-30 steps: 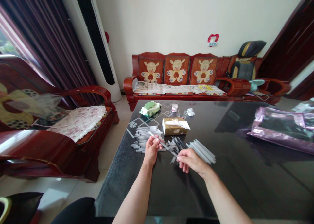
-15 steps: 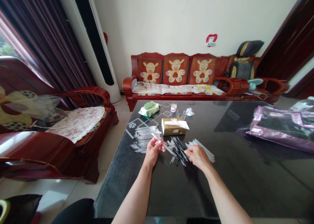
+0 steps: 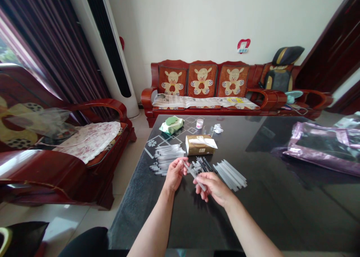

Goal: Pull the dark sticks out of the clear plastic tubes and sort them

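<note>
My left hand (image 3: 174, 171) is closed on the upper end of a slim, translucent pen barrel (image 3: 192, 173). Fingers and thumb of my right hand (image 3: 211, 185) grip its lower end, so the barrel slants between both hands. Whether something thin sits inside it, I cannot make out. Just beyond my hands lies a loose pile of black pen parts (image 3: 204, 164) with small pale pieces, partly hidden by my right hand. Left of it is a heap of pale pens (image 3: 168, 155) with dark tips. A row of clear barrels (image 3: 230, 174) rests beside my right hand.
Behind the pens stands a brown tissue box (image 3: 200, 146). Farther back on the dark table (image 3: 270, 212) are a green wipes pack (image 3: 171, 125), a small white cup (image 3: 199, 123) and a crumpled tissue (image 3: 218, 128). A clear purple-edged bag (image 3: 323, 146) lies at the right.
My right hand has moved left from the black pile to the barrel's lower end and now grips it. My left hand keeps its hold, slightly lower.
</note>
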`<state>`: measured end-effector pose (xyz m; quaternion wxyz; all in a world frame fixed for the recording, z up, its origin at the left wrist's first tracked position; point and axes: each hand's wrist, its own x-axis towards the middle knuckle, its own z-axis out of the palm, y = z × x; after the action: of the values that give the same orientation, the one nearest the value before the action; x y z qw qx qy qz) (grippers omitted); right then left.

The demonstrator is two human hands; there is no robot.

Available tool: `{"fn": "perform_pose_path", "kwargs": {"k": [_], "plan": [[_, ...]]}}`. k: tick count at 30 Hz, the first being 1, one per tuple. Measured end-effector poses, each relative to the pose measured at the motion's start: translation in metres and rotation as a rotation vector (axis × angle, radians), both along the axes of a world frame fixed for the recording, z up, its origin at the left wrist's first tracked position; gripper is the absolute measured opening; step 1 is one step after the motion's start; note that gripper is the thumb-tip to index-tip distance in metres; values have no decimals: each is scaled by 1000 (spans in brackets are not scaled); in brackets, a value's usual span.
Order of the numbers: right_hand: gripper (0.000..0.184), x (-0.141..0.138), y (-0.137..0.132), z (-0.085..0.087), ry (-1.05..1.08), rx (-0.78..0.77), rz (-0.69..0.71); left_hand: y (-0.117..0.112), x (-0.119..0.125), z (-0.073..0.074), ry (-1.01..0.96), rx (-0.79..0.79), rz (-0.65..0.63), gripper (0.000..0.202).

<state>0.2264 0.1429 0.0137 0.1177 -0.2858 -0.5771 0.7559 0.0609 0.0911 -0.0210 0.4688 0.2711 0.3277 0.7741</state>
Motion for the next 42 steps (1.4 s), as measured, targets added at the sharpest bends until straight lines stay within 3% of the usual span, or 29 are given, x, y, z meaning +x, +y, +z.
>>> {"fn": "perform_pose_path", "kwargs": {"k": [4, 7, 9, 11, 16, 18, 20, 21, 25, 27, 28, 30, 34, 36, 38, 42], "plan": [[50, -6, -9, -1, 97, -132, 39, -1, 5, -1, 9, -19, -101, 27], [44, -9, -13, -2, 105, -142, 40, -1, 7, -2, 18, -28, -61, 24], [40, -10, -13, -3, 59, -61, 10, 0, 6, -2, 36, -51, -8, 24], [40, -12, -12, -2, -16, 160, -42, 1, 5, -3, 54, -81, 39, 27], [39, -15, -14, 6, -250, 1049, -172, 4, 5, -4, 37, -126, 108, 28], [38, -16, -17, 7, -339, 1177, -208, 4, 5, -5, 24, -125, 116, 27], [38, -16, -20, 6, -330, 1099, -224, 4, 4, -5, 14, -109, 110, 26], [38, -17, -22, 4, -292, 982, -219, 3, 3, -6, 12, -100, 96, 25], [47, -15, -25, -2, -89, 216, -41, 1, 2, -5, 14, -79, -42, 25], [49, -14, -25, -2, -15, -14, 46, 0, 3, -5, 7, -70, -87, 26], [47, -14, -25, -2, 0, -35, 64, 0, 4, -5, 5, -68, -85, 26], [42, -14, -24, 0, -31, 119, 34, 1, 2, -6, 14, -75, -55, 26], [36, -13, -26, 0, -256, 923, -146, 1, -15, -8, -49, -63, 192, 27], [32, -12, -28, -3, -399, 1210, -188, 1, -25, -9, -86, -48, 298, 26], [33, -11, -28, -5, -500, 1295, -184, -1, -29, -9, -47, -50, 284, 25], [39, -8, -12, -1, -537, 1252, -215, -2, -20, -6, 44, -61, 220, 27]]}}
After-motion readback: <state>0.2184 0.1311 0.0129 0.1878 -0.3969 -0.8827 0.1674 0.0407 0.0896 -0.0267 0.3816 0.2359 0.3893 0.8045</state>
